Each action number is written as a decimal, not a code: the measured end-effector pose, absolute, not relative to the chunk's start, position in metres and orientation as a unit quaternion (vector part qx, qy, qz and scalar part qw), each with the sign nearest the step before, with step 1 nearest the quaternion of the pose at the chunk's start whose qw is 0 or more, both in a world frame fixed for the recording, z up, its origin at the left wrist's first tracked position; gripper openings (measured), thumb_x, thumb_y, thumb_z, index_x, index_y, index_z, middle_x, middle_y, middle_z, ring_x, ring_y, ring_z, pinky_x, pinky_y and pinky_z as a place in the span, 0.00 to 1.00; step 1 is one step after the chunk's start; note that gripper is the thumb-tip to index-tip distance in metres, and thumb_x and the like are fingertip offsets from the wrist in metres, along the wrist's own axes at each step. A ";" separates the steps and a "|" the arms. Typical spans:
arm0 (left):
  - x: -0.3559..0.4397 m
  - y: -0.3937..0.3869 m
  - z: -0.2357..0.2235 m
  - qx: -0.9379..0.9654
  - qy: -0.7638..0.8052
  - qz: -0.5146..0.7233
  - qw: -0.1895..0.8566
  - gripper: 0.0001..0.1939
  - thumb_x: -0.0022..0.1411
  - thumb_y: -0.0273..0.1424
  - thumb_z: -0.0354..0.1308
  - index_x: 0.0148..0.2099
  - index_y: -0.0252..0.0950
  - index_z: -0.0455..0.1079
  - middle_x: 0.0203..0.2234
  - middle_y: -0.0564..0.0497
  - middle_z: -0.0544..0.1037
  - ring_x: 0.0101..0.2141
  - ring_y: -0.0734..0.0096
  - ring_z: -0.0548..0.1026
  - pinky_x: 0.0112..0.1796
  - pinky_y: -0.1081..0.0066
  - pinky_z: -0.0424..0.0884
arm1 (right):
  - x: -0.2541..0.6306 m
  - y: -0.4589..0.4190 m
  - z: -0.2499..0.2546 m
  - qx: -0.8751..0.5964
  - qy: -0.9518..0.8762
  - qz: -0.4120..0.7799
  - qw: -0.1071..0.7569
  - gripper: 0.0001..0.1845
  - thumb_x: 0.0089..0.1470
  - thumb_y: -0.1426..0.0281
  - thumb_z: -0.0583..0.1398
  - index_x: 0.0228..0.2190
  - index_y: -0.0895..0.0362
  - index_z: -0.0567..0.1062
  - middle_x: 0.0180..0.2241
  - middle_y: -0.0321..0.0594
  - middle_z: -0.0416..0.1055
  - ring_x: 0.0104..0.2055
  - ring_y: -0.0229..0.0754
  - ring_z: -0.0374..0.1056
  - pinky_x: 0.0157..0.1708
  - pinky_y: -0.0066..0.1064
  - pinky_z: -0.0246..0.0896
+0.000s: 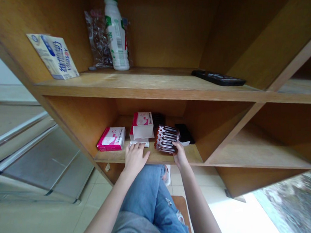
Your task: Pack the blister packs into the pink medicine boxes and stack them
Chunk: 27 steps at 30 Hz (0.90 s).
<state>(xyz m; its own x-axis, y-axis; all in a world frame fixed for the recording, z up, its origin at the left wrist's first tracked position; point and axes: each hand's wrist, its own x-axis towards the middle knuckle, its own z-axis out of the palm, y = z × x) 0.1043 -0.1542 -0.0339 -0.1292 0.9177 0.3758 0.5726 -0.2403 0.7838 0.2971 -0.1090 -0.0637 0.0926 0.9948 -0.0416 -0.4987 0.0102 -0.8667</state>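
On the low wooden shelf point(165, 159), a pink box point(111, 139) lies left. The left hand point(135, 160) sits open below a white and pink box point(143, 125). The right hand point(178, 155) touches a pack of brown vials point(166, 139), but can't tell if it grips.

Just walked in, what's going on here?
A person in ripped blue jeans is reaching into the lower compartment of a wooden shelf unit. The right hand grasps a clear plastic tray of brown liquid vials. The left hand rests at the shelf's front edge, just below a stack of white-and-pink cartons.
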 end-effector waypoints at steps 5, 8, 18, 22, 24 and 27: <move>0.134 -0.135 -0.033 0.508 0.516 0.536 0.433 0.18 0.53 0.45 0.59 0.39 0.37 0.73 0.34 0.44 0.77 0.35 0.58 0.74 0.37 0.62 0.70 | 0.297 -0.112 -0.061 -0.362 -0.333 0.595 0.636 0.12 0.42 0.65 0.61 0.32 0.55 0.74 0.33 0.36 0.75 0.36 0.44 0.71 0.28 0.29 0.65; 0.149 -0.125 -0.039 0.466 0.422 0.530 0.569 0.25 0.52 0.46 0.59 0.49 0.38 0.68 0.40 0.46 0.76 0.34 0.64 0.75 0.27 0.69 0.72 | 0.299 -0.113 -0.062 -0.354 -0.336 0.601 0.633 0.13 0.40 0.66 0.62 0.32 0.56 0.75 0.34 0.37 0.76 0.35 0.44 0.71 0.29 0.29 0.65; 0.149 -0.115 -0.058 0.373 0.364 0.584 0.622 0.24 0.45 0.35 0.67 0.46 0.37 0.71 0.42 0.49 0.77 0.43 0.64 0.74 0.45 0.66 0.69 | 0.291 -0.123 -0.058 -0.406 -0.477 0.510 0.589 0.17 0.45 0.62 0.63 0.37 0.57 0.75 0.37 0.40 0.75 0.38 0.44 0.70 0.37 0.32 0.66; 0.151 -0.115 -0.054 0.336 0.351 0.603 0.633 0.22 0.44 0.35 0.68 0.43 0.34 0.72 0.41 0.46 0.78 0.43 0.60 0.75 0.47 0.62 0.67 | 0.298 -0.127 -0.060 -0.487 -0.445 0.462 0.592 0.34 0.49 0.53 0.58 0.55 0.55 0.61 0.34 0.41 0.74 0.23 0.40 0.68 0.19 0.29 0.63; 0.151 -0.116 -0.054 0.336 0.343 0.601 0.639 0.20 0.44 0.35 0.67 0.41 0.33 0.73 0.40 0.47 0.79 0.43 0.59 0.75 0.47 0.61 0.67 | 0.310 -0.126 -0.063 -0.557 -0.458 0.398 0.568 0.37 0.51 0.53 0.55 0.57 0.58 0.57 0.26 0.37 0.73 0.15 0.38 0.63 0.16 0.29 0.59; 0.149 -0.117 -0.055 0.348 0.338 0.593 0.643 0.18 0.44 0.33 0.67 0.40 0.34 0.73 0.39 0.48 0.79 0.44 0.60 0.75 0.49 0.62 0.66 | 0.329 -0.120 -0.064 -0.637 -0.525 0.295 0.481 0.31 0.50 0.56 0.56 0.52 0.60 0.65 0.19 0.35 0.70 0.15 0.40 0.62 0.17 0.29 0.57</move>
